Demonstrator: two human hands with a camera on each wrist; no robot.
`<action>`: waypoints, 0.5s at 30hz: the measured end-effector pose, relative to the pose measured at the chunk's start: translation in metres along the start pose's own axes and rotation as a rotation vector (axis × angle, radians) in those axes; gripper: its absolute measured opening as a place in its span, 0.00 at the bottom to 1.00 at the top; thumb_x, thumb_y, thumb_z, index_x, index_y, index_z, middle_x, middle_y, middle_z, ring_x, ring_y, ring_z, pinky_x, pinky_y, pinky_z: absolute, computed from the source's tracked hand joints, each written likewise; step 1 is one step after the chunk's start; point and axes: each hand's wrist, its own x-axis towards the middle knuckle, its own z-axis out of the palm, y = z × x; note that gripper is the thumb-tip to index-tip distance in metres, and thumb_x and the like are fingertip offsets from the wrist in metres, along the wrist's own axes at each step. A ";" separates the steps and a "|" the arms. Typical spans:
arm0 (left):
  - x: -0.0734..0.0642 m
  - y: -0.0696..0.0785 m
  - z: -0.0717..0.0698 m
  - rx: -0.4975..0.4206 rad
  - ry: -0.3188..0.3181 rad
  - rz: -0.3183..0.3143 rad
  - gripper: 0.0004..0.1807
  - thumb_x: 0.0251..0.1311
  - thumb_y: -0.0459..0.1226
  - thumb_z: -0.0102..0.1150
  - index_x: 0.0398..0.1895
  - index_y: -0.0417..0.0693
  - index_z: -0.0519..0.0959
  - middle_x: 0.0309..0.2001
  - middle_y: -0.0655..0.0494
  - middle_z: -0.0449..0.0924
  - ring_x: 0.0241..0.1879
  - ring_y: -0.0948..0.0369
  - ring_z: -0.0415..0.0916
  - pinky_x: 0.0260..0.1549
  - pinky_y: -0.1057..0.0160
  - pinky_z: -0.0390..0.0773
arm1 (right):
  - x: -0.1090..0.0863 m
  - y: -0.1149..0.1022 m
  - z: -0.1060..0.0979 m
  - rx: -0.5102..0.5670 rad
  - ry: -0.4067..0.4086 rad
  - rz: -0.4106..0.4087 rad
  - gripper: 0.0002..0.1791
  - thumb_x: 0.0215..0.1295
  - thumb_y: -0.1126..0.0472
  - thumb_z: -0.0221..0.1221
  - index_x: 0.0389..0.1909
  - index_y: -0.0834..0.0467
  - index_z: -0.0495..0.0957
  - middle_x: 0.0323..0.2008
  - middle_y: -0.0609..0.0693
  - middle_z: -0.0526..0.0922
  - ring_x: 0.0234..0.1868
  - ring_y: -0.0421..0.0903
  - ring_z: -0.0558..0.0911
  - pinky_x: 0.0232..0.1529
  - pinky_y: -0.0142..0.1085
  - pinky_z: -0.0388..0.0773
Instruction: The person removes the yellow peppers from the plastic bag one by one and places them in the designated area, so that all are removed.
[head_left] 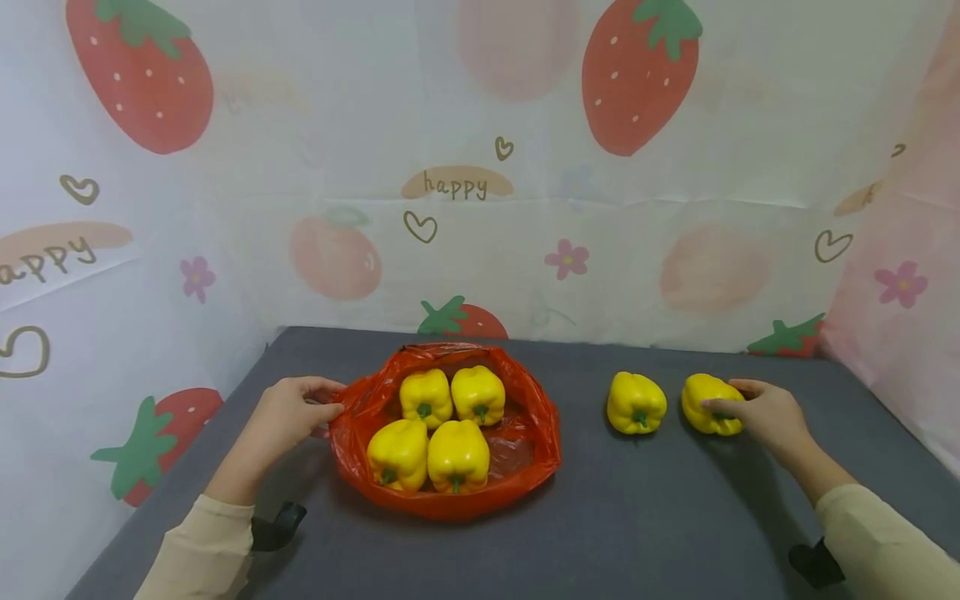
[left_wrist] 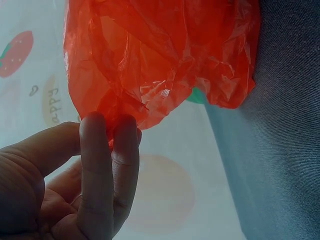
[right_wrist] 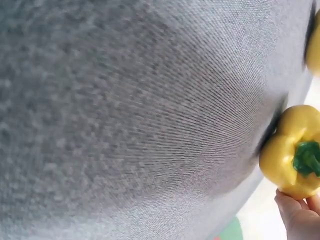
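My left hand (head_left: 288, 414) pinches the left rim of a red plastic bag (head_left: 525, 479), and the left wrist view shows the thin film between the thumb and fingers. The bag stands with its mouth spread wide. Inside it sit several yellow bell peppers (head_left: 459, 454) with green stems. At the right, my right hand (head_left: 768, 417) grips another yellow bell pepper (head_left: 705, 400) on the table, thumb in front and fingers behind. That pepper (right_wrist: 287, 160) also appears in the right wrist view, the fingertips against its side. One more yellow bell pepper (head_left: 636, 400) lies just left of it.
A dark grey cloth covers the table (head_left: 600, 533). Behind and along the sides hangs a pale curtain (head_left: 525, 275) printed with strawberries, hearts and flowers. Dark wrist straps (head_left: 816, 565) show near both cream sleeves.
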 end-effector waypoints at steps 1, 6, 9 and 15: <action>0.000 0.000 0.000 0.000 0.000 0.001 0.21 0.66 0.38 0.61 0.58 0.37 0.79 0.51 0.38 0.83 0.32 0.61 0.83 0.40 0.55 0.87 | 0.000 0.000 0.000 -0.005 -0.004 -0.007 0.53 0.63 0.34 0.59 0.74 0.70 0.55 0.71 0.76 0.56 0.66 0.72 0.63 0.62 0.62 0.69; 0.000 0.000 -0.001 -0.005 -0.003 0.008 0.21 0.66 0.39 0.61 0.58 0.36 0.78 0.50 0.37 0.83 0.32 0.61 0.83 0.39 0.55 0.87 | -0.003 -0.003 0.001 -0.025 -0.008 -0.028 0.53 0.64 0.35 0.59 0.74 0.71 0.54 0.71 0.78 0.56 0.65 0.72 0.64 0.60 0.62 0.70; -0.001 0.000 -0.002 -0.006 -0.003 0.009 0.21 0.65 0.39 0.61 0.58 0.36 0.78 0.50 0.37 0.83 0.31 0.61 0.83 0.39 0.55 0.87 | -0.004 -0.004 0.001 -0.042 -0.006 -0.038 0.53 0.64 0.36 0.59 0.73 0.72 0.54 0.70 0.78 0.56 0.65 0.73 0.64 0.61 0.62 0.70; -0.001 0.001 -0.001 0.001 0.001 0.003 0.21 0.65 0.38 0.61 0.58 0.37 0.79 0.51 0.38 0.83 0.31 0.61 0.83 0.39 0.56 0.87 | -0.012 -0.012 0.002 -0.105 0.077 -0.075 0.52 0.63 0.36 0.60 0.71 0.72 0.57 0.63 0.77 0.69 0.49 0.71 0.75 0.47 0.58 0.78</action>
